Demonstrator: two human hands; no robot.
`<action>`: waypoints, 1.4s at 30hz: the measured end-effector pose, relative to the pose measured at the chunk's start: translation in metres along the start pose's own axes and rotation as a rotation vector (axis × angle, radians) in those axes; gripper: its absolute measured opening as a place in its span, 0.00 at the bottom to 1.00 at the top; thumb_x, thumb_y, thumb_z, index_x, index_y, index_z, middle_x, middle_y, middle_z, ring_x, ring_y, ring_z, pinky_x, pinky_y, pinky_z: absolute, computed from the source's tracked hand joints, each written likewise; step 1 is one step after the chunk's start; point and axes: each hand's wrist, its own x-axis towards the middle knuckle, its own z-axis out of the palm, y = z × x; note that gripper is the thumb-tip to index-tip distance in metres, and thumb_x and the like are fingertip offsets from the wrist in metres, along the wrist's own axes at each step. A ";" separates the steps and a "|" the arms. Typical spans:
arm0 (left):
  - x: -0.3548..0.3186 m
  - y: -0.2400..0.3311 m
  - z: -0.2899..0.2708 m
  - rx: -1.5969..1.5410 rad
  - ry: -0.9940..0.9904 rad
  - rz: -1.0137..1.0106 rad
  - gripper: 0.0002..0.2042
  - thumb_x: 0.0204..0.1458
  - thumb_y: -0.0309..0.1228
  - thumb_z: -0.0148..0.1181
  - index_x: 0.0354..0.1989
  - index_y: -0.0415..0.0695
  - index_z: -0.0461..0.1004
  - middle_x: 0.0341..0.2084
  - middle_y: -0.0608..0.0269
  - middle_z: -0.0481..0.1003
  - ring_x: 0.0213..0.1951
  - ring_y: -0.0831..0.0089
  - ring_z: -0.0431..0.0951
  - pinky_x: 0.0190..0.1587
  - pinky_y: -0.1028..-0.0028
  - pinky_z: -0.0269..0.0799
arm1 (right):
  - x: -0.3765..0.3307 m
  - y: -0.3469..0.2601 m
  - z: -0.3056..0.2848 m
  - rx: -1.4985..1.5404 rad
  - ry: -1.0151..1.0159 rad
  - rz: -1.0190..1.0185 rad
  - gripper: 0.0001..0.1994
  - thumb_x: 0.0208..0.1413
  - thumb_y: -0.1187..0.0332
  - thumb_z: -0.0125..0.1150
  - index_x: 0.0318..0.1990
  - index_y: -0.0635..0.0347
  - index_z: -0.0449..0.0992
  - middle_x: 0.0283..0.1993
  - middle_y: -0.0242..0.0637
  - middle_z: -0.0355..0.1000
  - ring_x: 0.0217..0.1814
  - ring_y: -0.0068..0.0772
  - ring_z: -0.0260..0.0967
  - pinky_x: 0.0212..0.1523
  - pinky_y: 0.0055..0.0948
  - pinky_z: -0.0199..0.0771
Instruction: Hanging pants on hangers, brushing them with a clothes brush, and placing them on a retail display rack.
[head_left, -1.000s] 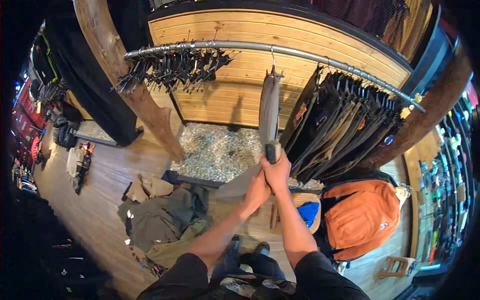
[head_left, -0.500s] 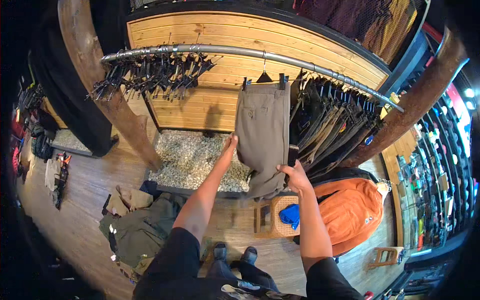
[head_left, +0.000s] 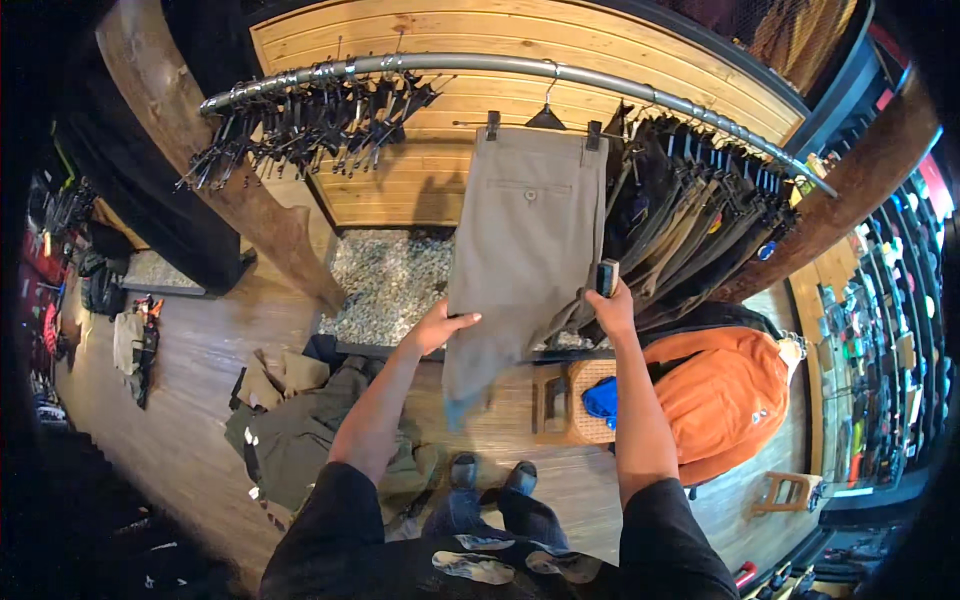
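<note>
A pair of greyish-khaki trousers (head_left: 525,215) hangs by its waistband from a clip hanger (head_left: 547,118) on the metal rail. A buttoned pocket shows below the waistband, and the lower legs are bunched and smeared by motion. My left hand (head_left: 440,328) grips the left edge of a leg, thumb in front and fingers behind the cloth. On the other side my right hand (head_left: 612,308) closes at the right edge, its fingers partly hidden. A dark card tag (head_left: 607,278) stands up right at that hand; whether the fingers hold it is unclear.
Bare black hangers (head_left: 330,120) crowd the left of the curved rail (head_left: 440,62); dark trousers (head_left: 680,210) fill its right. Below are a pebble bed (head_left: 385,285), a heap of clothes (head_left: 300,440) on the floor, a woven stool (head_left: 585,425) with blue cloth, and an orange garment (head_left: 715,400).
The trousers have turned to show another side, with one buttoned pocket. My left hand has come lower on the leg, and my right hand has risen along the right edge, where the tag now shows.
</note>
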 end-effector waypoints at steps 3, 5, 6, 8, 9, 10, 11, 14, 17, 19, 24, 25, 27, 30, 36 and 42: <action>-0.024 0.001 -0.015 0.018 -0.038 0.022 0.26 0.53 0.32 0.64 0.58 0.36 0.64 0.52 0.58 0.72 0.53 0.71 0.71 0.56 0.68 0.66 | 0.001 0.009 0.014 0.031 0.010 -0.012 0.13 0.41 0.71 0.67 0.36 0.64 0.74 0.27 0.30 0.72 0.29 0.25 0.68 0.35 0.28 0.70; -0.038 0.007 -0.017 0.001 0.051 0.041 0.24 0.55 0.32 0.62 0.58 0.36 0.64 0.52 0.58 0.72 0.52 0.72 0.72 0.55 0.69 0.67 | 0.000 0.010 0.011 -0.072 -0.045 0.088 0.12 0.44 0.70 0.66 0.35 0.64 0.74 0.26 0.30 0.72 0.27 0.24 0.68 0.32 0.28 0.70; -0.041 0.005 -0.020 0.002 0.059 0.040 0.24 0.55 0.32 0.62 0.58 0.36 0.64 0.52 0.58 0.72 0.52 0.72 0.72 0.55 0.69 0.67 | -0.001 0.011 0.012 0.150 -0.139 0.210 0.09 0.47 0.69 0.66 0.34 0.62 0.75 0.25 0.30 0.71 0.25 0.22 0.67 0.27 0.26 0.68; -0.042 0.000 -0.029 0.031 0.063 0.074 0.26 0.55 0.34 0.62 0.59 0.37 0.63 0.52 0.59 0.72 0.53 0.72 0.71 0.56 0.68 0.66 | -0.009 0.014 0.008 0.272 -0.238 0.296 0.08 0.48 0.69 0.66 0.34 0.61 0.75 0.25 0.29 0.71 0.23 0.20 0.66 0.26 0.24 0.68; -0.043 0.000 -0.034 0.031 0.066 0.076 0.26 0.55 0.34 0.62 0.59 0.37 0.63 0.52 0.59 0.72 0.53 0.72 0.71 0.56 0.68 0.66 | -0.012 0.015 0.005 0.391 -0.332 0.381 0.07 0.49 0.69 0.66 0.34 0.60 0.75 0.24 0.29 0.71 0.22 0.19 0.66 0.24 0.23 0.67; -0.044 -0.001 -0.039 -0.187 0.005 -0.038 0.27 0.55 0.35 0.62 0.60 0.37 0.62 0.52 0.59 0.72 0.55 0.71 0.70 0.58 0.67 0.65 | -0.011 0.020 0.000 0.358 -0.347 0.471 0.10 0.49 0.65 0.68 0.33 0.60 0.76 0.24 0.28 0.72 0.21 0.18 0.65 0.24 0.22 0.67; -0.044 0.000 -0.042 -0.405 -0.061 -0.154 0.28 0.55 0.37 0.62 0.61 0.38 0.61 0.52 0.60 0.72 0.56 0.71 0.69 0.59 0.66 0.64 | -0.013 0.013 0.001 0.358 -0.346 0.471 0.10 0.49 0.65 0.68 0.33 0.60 0.76 0.24 0.28 0.72 0.21 0.18 0.65 0.24 0.22 0.67; -0.041 0.026 -0.018 -0.191 -0.056 -0.128 0.28 0.56 0.38 0.61 0.62 0.39 0.61 0.53 0.61 0.72 0.56 0.71 0.68 0.59 0.66 0.64 | -0.013 -0.002 0.004 0.042 0.039 0.172 0.20 0.47 0.54 0.71 0.35 0.62 0.75 0.26 0.30 0.73 0.24 0.22 0.68 0.28 0.25 0.70; -0.052 0.036 -0.013 -0.156 -0.033 -0.089 0.27 0.57 0.38 0.60 0.61 0.40 0.61 0.52 0.62 0.72 0.55 0.72 0.70 0.56 0.68 0.67 | -0.025 -0.056 0.019 -0.074 0.320 0.109 0.26 0.59 0.45 0.54 0.39 0.66 0.71 0.36 0.37 0.72 0.37 0.30 0.66 0.35 0.30 0.67; -0.055 0.039 0.000 -0.052 -0.020 -0.054 0.26 0.57 0.38 0.60 0.61 0.40 0.62 0.51 0.62 0.72 0.54 0.72 0.70 0.55 0.69 0.68 | -0.025 -0.027 0.022 -0.375 0.076 -0.229 0.19 0.63 0.58 0.47 0.48 0.68 0.67 0.47 0.50 0.67 0.46 0.40 0.65 0.48 0.36 0.67; -0.080 0.027 -0.001 -0.236 -0.045 -0.040 0.24 0.58 0.37 0.58 0.60 0.41 0.62 0.50 0.63 0.72 0.52 0.72 0.71 0.54 0.69 0.69 | -0.109 -0.139 0.111 -0.173 -0.434 -0.773 0.19 0.59 0.66 0.56 0.54 0.67 0.67 0.46 0.56 0.68 0.46 0.54 0.67 0.48 0.45 0.68; -0.083 0.030 0.001 -0.169 -0.004 -0.085 0.24 0.59 0.37 0.57 0.60 0.40 0.63 0.49 0.62 0.73 0.51 0.72 0.72 0.53 0.70 0.69 | -0.101 -0.132 0.112 -0.172 -0.430 -0.772 0.19 0.59 0.66 0.56 0.54 0.67 0.67 0.46 0.56 0.68 0.46 0.54 0.67 0.48 0.45 0.68; -0.086 0.035 0.006 -0.096 0.035 -0.127 0.23 0.59 0.37 0.57 0.59 0.40 0.63 0.48 0.62 0.73 0.50 0.72 0.73 0.52 0.70 0.70 | -0.055 -0.094 0.108 -0.546 -0.229 -0.768 0.16 0.57 0.66 0.60 0.50 0.64 0.72 0.41 0.52 0.71 0.43 0.52 0.67 0.44 0.44 0.68; -0.083 0.044 0.019 -0.225 -0.005 -0.013 0.22 0.60 0.37 0.56 0.59 0.39 0.63 0.47 0.60 0.74 0.47 0.72 0.74 0.50 0.70 0.72 | 0.013 -0.073 0.082 -0.093 -0.017 -0.094 0.13 0.54 0.66 0.63 0.45 0.61 0.75 0.37 0.49 0.72 0.41 0.48 0.69 0.43 0.43 0.69; -0.088 0.009 -0.005 -0.093 0.106 -0.144 0.23 0.61 0.34 0.54 0.62 0.40 0.59 0.52 0.59 0.71 0.55 0.69 0.71 0.55 0.63 0.70 | -0.033 -0.120 0.124 -0.137 -0.274 -0.881 0.07 0.54 0.68 0.62 0.36 0.61 0.77 0.31 0.46 0.73 0.37 0.44 0.71 0.40 0.41 0.69; -0.103 0.042 0.020 -0.314 -0.081 -0.001 0.18 0.62 0.35 0.53 0.57 0.41 0.65 0.49 0.61 0.73 0.49 0.73 0.74 0.50 0.68 0.72 | -0.003 -0.162 0.094 -0.220 -0.016 -0.653 0.13 0.50 0.66 0.66 0.41 0.61 0.76 0.40 0.50 0.73 0.43 0.48 0.71 0.42 0.42 0.70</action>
